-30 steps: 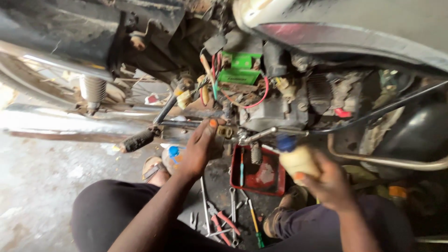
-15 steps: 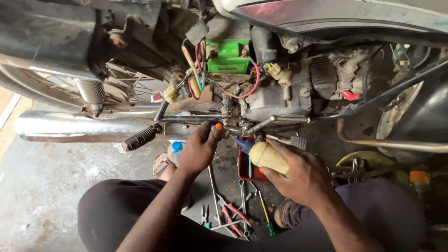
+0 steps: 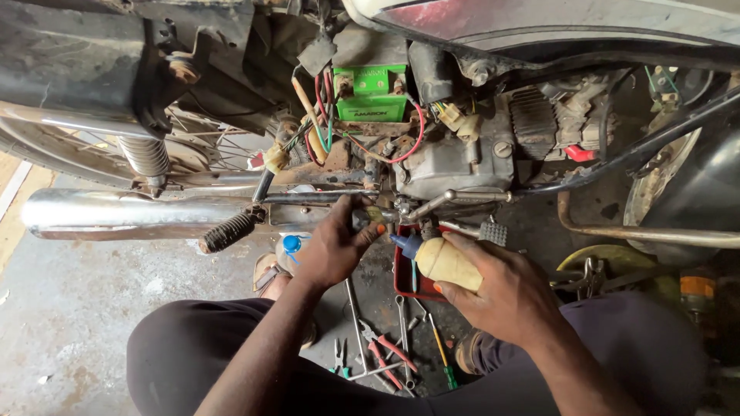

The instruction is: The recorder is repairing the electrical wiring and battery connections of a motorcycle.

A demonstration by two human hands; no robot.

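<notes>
Squeezing cream bottle point(image 3: 451, 263) in rt hand point(image 3: 501, 296); lt hand point(image 3: 335, 246) touching engine point(image 3: 455, 166).

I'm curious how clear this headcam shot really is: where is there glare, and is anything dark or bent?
In the head view, bright glare washes out the chrome exhaust pipe; the underside of the frame at upper left falls into deep shadow; the left hand and the right hand with its cream squeeze bottle look sharp; straight lines bow towards the edges, like a wide lens.

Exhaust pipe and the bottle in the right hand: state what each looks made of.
Exhaust pipe: likely chrome-plated metal, given its bright mirror-like glare. Bottle in the right hand: probably soft plastic, matte cream body with a blue nozzle; it looks squeezable, though that is uncertain.
</notes>
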